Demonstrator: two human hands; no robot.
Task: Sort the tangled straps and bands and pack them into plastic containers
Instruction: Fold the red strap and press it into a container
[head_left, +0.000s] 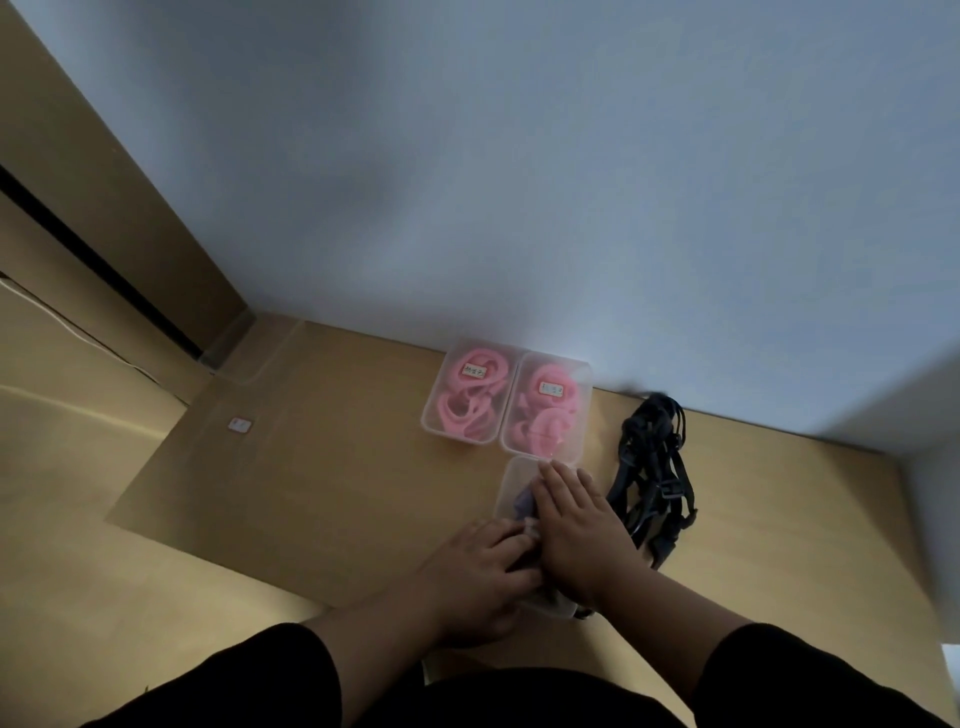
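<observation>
**Both hands pressing on a clear container at the near desk edge**

While the two forearms in black sleeves reach forward from the bottom of the view and converge, the left hand (475, 569) and the right hand (576, 525) lie palm-down, side by side, on a clear plastic container with a lid (514, 475). Right-hand fingers are extended nearly straight and flat across the lid, pointing away from the body; left-hand fingers are spread and slightly bent, their tips meeting the inner edge of the right hand. Neither hand visibly curls round anything. A bluish-purple band (522, 503) shows faintly through the lid, just left of the right-hand fingers. Farther back on the tan wooden desk (322, 467), two more clear lidded containers stand touching each other: the left pink-filled container (470, 397) and the right pink-filled container (546, 408), each holding coiled pink bands and bearing a small white label. To the right of the hands, a tangled heap of black straps with buckles (652, 467) lies on the desk, near the pale wall (519, 182).
</observation>
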